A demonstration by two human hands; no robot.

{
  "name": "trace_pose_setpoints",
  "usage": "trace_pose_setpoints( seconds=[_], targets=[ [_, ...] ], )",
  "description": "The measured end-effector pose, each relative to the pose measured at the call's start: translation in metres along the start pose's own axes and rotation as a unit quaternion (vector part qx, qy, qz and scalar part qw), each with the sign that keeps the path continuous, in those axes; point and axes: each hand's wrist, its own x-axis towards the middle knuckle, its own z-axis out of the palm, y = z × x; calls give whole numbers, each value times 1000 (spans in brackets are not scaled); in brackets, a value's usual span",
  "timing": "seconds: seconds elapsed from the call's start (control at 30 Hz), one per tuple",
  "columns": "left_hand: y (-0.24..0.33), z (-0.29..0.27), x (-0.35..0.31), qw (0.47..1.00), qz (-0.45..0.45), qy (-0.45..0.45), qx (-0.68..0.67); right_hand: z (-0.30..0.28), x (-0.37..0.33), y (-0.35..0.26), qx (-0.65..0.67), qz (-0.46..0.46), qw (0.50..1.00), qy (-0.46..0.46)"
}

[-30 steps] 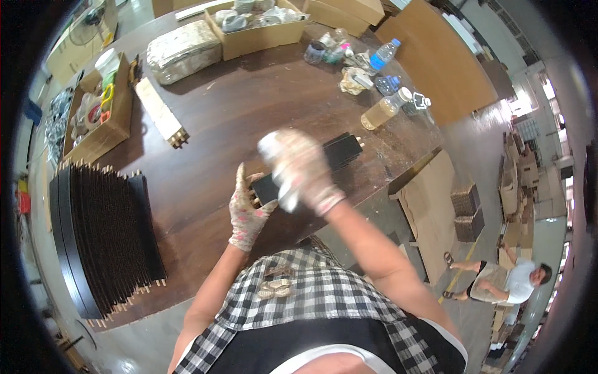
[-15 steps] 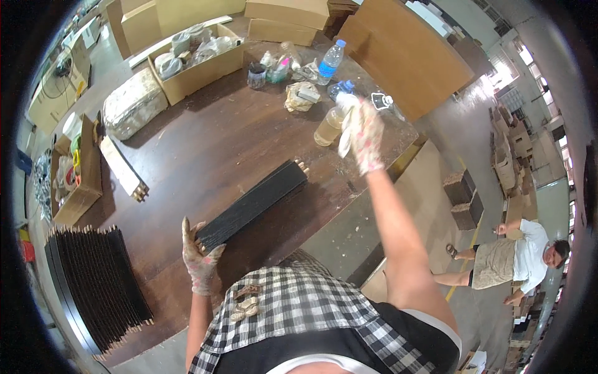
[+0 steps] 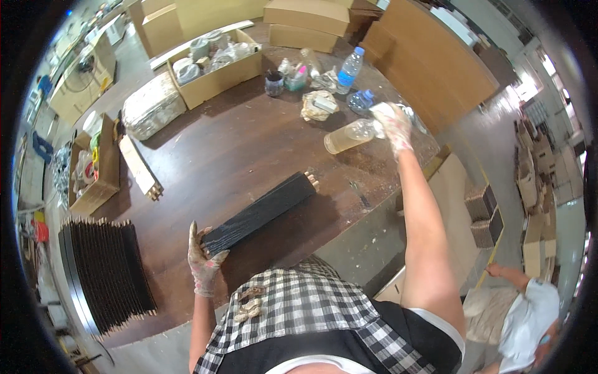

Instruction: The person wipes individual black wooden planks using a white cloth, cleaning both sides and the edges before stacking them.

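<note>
A stack of black slats (image 3: 261, 212) with light wooden pegs at its far end lies diagonally on the brown table. My left hand (image 3: 203, 262), in a patterned glove, grips its near end, thumb on one side and fingers round the other. My right hand (image 3: 397, 131), also gloved, is closed on a white cloth (image 3: 381, 112) at the neck of a clear bottle of yellowish liquid (image 3: 346, 137). That bottle tilts toward the hand; whether the fingers also grip its neck, I cannot tell.
Many black slats (image 3: 106, 274) stand in a row at the left. Behind are a box of bags (image 3: 218, 81), a wrapped bundle (image 3: 152, 107), a blue-labelled water bottle (image 3: 350, 73) and a small jar (image 3: 273, 84). A person (image 3: 523, 318) is at the right.
My right hand has moved to the right with the cloth, and the bottle now leans that way. My left hand stays on the slats. The person at the right has come nearer.
</note>
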Motion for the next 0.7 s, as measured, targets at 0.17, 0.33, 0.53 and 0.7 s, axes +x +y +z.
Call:
trace_pose_setpoints(
  seconds=[0.17, 0.33, 0.53, 0.7],
  targets=[
    [12, 3, -1, 999, -35, 9, -24, 19, -60, 84, 444, 238, 863, -25],
    [10, 3, 4, 1000, -19, -11, 21, 49, -90, 110, 341, 92, 931, 96],
    [3, -1, -2, 1000, -19, 7, -7, -46, -37, -57, 157, 58, 984, -68],
    [-1, 2, 0, 1000, -17, 3, -16, 18, -36, -53, -175, -255, 951, -26]
  ],
)
